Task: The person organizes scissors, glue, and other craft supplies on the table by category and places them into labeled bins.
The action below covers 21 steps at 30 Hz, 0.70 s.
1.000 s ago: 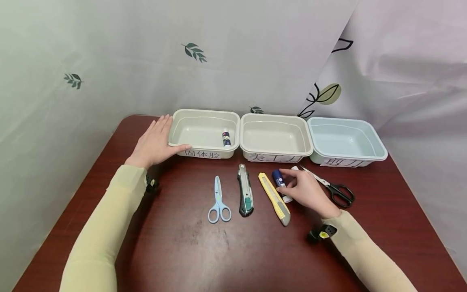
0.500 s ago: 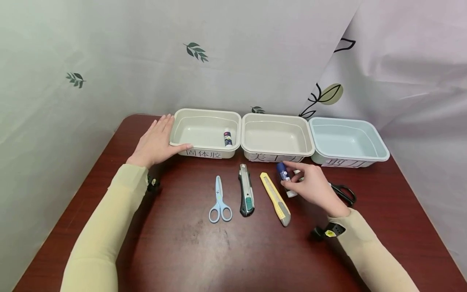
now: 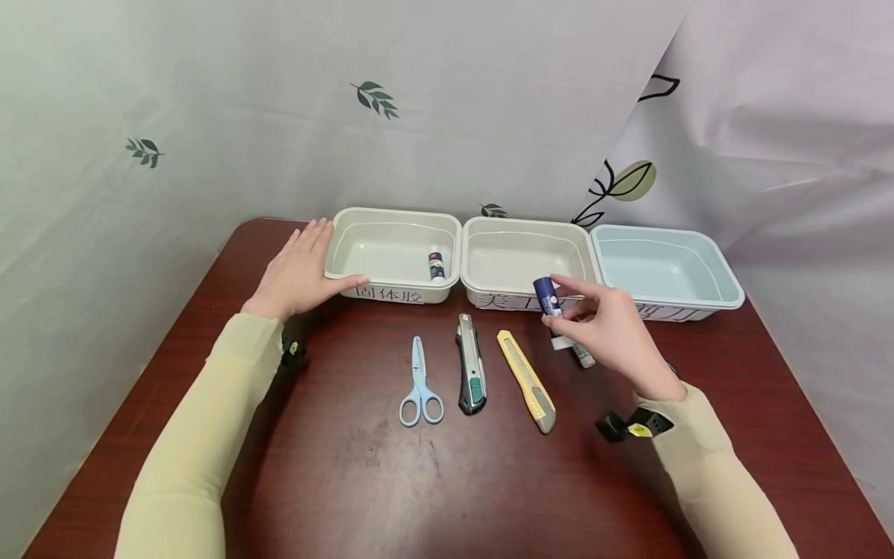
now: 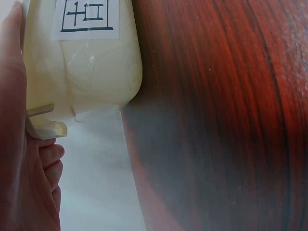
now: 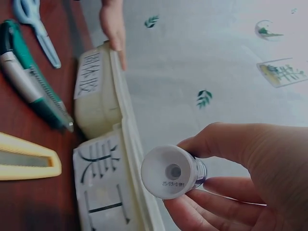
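Observation:
My right hand [image 3: 611,330] pinches a glue stick [image 3: 547,296] with a dark blue cap, held up in front of the middle bin [image 3: 471,279]. In the right wrist view its white base [image 5: 163,172] faces the camera, between thumb and fingers. A second glue stick [image 3: 583,355] lies on the table, partly hidden behind that hand. My left hand [image 3: 296,268] rests on the left end of the left bin [image 3: 391,211], fingers straight along its side and thumb across the front rim. Another glue stick [image 3: 436,265] is inside this bin.
Light blue scissors [image 3: 418,384], a green-and-silver utility knife [image 3: 471,365] and a yellow utility knife [image 3: 527,380] lie on the dark red table [image 3: 335,481]. A pale blue bin [image 3: 733,291] ends the labelled row. Black-handled scissors are nearly all hidden behind my right wrist.
The right hand has lifted the glue stick from beside the yellow knife and moved it up and slightly right. My left hand keeps its place on the left bin.

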### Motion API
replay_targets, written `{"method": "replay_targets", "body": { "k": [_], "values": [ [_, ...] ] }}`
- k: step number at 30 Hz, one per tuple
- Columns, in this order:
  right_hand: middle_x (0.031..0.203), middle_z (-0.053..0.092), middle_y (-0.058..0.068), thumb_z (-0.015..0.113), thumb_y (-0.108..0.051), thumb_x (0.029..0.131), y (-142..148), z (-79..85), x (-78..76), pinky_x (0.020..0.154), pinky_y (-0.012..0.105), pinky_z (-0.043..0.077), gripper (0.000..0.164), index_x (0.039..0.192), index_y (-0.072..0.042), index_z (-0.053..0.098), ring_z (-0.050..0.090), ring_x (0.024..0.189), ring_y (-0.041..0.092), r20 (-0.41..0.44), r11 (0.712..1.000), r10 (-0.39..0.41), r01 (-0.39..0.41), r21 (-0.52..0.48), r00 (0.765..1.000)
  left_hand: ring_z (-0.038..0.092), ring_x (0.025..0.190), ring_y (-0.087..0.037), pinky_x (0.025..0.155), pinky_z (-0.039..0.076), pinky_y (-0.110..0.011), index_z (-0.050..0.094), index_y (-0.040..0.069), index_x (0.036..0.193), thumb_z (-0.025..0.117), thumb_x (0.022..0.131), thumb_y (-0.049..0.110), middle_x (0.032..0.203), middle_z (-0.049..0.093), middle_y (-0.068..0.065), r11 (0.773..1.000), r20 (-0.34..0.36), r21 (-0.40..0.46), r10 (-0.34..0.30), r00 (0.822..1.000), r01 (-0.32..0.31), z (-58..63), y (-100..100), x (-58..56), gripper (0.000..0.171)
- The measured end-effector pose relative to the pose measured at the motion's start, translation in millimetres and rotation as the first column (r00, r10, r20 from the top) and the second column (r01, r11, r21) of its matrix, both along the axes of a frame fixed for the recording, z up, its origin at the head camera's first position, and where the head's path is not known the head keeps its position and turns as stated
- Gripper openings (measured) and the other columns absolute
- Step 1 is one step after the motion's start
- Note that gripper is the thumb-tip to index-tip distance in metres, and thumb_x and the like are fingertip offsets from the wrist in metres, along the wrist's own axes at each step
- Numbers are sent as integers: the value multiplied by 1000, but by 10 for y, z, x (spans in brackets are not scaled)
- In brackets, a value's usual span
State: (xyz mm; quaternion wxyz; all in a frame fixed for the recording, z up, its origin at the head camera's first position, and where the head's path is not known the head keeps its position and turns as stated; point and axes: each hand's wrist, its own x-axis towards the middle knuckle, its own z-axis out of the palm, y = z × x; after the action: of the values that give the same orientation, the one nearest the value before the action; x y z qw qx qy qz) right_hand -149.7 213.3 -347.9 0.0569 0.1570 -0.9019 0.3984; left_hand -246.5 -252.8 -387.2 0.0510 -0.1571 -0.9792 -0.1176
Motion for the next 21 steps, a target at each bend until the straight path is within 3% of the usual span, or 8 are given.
{"method": "replay_targets", "body": {
  "k": [8,21],
  "values": [
    [114,73,7,82,-15,87,-94,129,-85,61,20,55,57,141,-11,64,72,77,14,11,998,-16,17,-60,1000,12,153,-35,124,6,-47,15,-7,160,54,87,79,164,18,-26,1000,-8,0,3,1000,-3,-12,-6,-11,119],
    [117,71,7,82,-15,86,-395,318,-382,64,23,57,57,140,-16,65,73,84,16,50,979,21,-11,-204,999,11,154,-35,124,4,-45,16,-7,159,54,87,79,164,18,-26,1000,-5,5,2,1000,-2,-10,-7,-6,119]
  ]
}}
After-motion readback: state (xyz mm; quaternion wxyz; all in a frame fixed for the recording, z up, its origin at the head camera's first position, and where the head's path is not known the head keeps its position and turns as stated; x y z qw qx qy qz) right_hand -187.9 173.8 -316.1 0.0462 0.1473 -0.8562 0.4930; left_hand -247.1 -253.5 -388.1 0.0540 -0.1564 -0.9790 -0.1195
